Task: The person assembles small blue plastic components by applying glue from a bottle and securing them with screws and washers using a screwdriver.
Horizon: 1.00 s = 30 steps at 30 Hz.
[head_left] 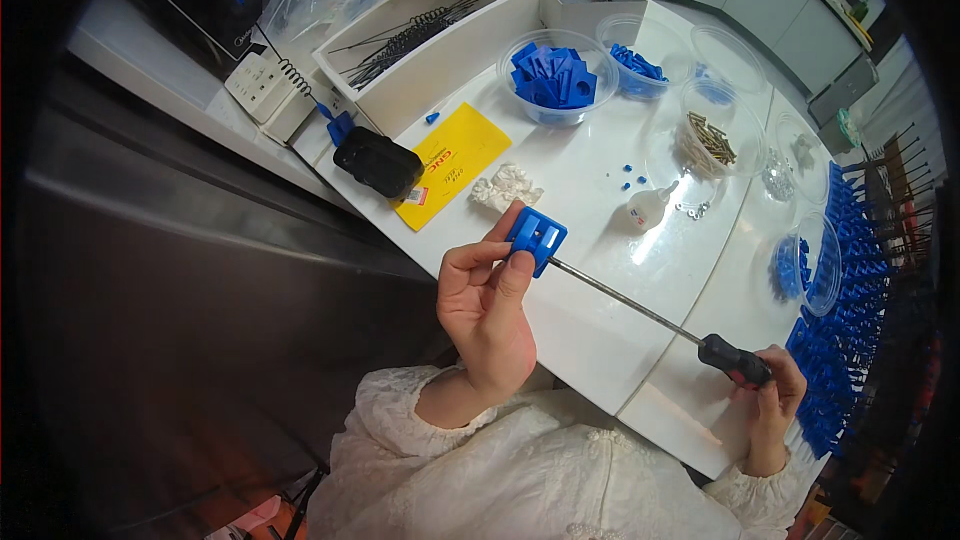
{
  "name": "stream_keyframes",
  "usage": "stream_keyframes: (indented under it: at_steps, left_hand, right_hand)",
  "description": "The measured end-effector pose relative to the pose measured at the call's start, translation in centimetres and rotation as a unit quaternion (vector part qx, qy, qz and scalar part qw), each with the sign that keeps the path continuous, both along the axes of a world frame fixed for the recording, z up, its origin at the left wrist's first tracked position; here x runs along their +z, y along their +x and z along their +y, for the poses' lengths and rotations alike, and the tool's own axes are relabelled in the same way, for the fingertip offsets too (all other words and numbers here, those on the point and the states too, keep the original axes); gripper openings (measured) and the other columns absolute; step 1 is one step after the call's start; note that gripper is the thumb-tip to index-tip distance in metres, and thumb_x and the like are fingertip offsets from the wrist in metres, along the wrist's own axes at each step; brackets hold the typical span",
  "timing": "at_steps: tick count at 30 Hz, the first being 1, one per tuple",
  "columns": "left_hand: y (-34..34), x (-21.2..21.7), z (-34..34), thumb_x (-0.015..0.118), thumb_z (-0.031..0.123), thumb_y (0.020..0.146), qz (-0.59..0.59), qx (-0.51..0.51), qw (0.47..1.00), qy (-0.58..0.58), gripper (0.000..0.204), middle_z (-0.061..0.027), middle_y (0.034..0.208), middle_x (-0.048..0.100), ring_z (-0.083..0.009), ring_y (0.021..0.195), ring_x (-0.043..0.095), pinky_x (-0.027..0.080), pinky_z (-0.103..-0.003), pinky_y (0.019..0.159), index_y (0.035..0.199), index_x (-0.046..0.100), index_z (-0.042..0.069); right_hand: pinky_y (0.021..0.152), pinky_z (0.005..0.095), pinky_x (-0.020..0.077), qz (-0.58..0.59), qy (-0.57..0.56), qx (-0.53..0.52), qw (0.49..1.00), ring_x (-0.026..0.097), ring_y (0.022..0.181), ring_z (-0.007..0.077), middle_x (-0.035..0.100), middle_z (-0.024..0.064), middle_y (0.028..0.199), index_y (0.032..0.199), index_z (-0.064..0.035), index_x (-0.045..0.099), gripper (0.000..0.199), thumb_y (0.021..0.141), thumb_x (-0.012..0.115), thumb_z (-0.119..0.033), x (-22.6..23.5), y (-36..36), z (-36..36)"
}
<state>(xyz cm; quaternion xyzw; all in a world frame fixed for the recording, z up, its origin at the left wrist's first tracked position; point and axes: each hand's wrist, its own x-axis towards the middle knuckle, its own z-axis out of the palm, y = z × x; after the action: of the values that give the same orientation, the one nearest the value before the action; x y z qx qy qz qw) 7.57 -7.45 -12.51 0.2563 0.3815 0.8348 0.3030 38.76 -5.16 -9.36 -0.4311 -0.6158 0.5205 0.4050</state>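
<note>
My left hand (487,302) holds a small blue plastic block (536,235) between thumb and fingers, just above the near edge of the white table (590,340). My right hand (772,402) grips the black and red handle of a long screwdriver (735,361). Its thin metal shaft (620,298) runs up and left, and its tip meets the side of the blue block. Both forearms wear white lace sleeves.
Clear bowls hold blue plastic pieces (555,75), brass screws (710,137) and other small parts. A small white glue bottle (648,208), a yellow packet (450,162), a black case (378,161) and a white box of black cable ties (425,30) lie behind. Rows of assembled blue parts (850,290) stand at the right.
</note>
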Motion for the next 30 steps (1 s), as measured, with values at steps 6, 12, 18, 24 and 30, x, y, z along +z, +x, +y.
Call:
stream_keyframes:
  at_steps: [6, 12, 18, 24, 30]
  left_hand:
    - [0.1, 0.1, -0.1, 0.055, -0.001, 0.09, 0.011, 0.004, 1.0, -0.004, 0.016, -0.0257, 0.129, 0.052, -0.0191, 0.109, 0.058, 0.05, -0.031, 0.092, 0.102, 0.05, 0.008]
    - [0.1, 0.2, 0.0, 0.056, 0.0, 0.09, 0.006, -0.003, 1.0, -0.011, 0.016, -0.0237, 0.13, 0.052, -0.0189, 0.113, 0.056, 0.048, -0.031, 0.094, 0.102, 0.05, 0.008]
    - [0.0, 0.4, 0.0, 0.055, 0.002, 0.091, -0.016, 0.0, 1.0, -0.024, 0.014, -0.0219, 0.132, 0.05, -0.0204, 0.117, 0.054, 0.047, -0.031, 0.095, 0.103, 0.049, 0.008]
    - [0.1, 0.5, 0.0, 0.055, 0.002, 0.091, -0.037, -0.001, 0.999, -0.031, 0.014, -0.0206, 0.131, 0.051, -0.0211, 0.119, 0.052, 0.047, -0.032, 0.096, 0.103, 0.049, 0.008]
    - [0.1, 0.4, 0.0, 0.055, 0.002, 0.092, 0.002, -0.004, 1.0, -0.029, 0.015, -0.02, 0.131, 0.052, -0.0198, 0.116, 0.054, 0.046, -0.032, 0.095, 0.103, 0.049, 0.007]
  right_hand:
    - [0.048, 0.0204, 0.0453, -0.001, -0.033, -0.018, 0.999, 0.059, 0.064, 0.011, 0.059, 0.0082, 0.085, 0.113, 0.0, 0.049, 0.043, 0.091, 0.061, -0.036, 0.3, -0.4, -0.6]
    - [0.052, 0.0229, 0.0474, 0.023, -0.048, -0.017, 0.998, 0.059, 0.062, 0.0133, 0.06, 0.0105, 0.092, 0.118, -0.0019, 0.044, 0.048, 0.089, 0.065, -0.033, -0.4, -0.7, -0.7]
    - [0.063, 0.0257, 0.0538, 0.012, -0.013, -0.018, 1.0, 0.062, 0.075, 0.0161, 0.059, 0.011, 0.096, 0.121, 0.0017, 0.047, 0.052, 0.085, 0.071, -0.027, 0.6, -1.2, -0.6]
    - [0.063, 0.0242, 0.0521, -0.018, -0.029, 0.011, 0.999, 0.06, 0.082, 0.0141, 0.058, 0.0102, 0.098, 0.122, 0.0037, 0.049, 0.053, 0.085, 0.071, -0.026, -0.2, -0.4, -0.1]
    - [0.063, 0.0213, 0.0476, -0.046, 0.036, -0.015, 0.998, 0.059, 0.079, 0.0131, 0.059, 0.0079, 0.094, 0.122, 0.0027, 0.048, 0.052, 0.087, 0.068, -0.029, -0.1, -1.0, 0.1]
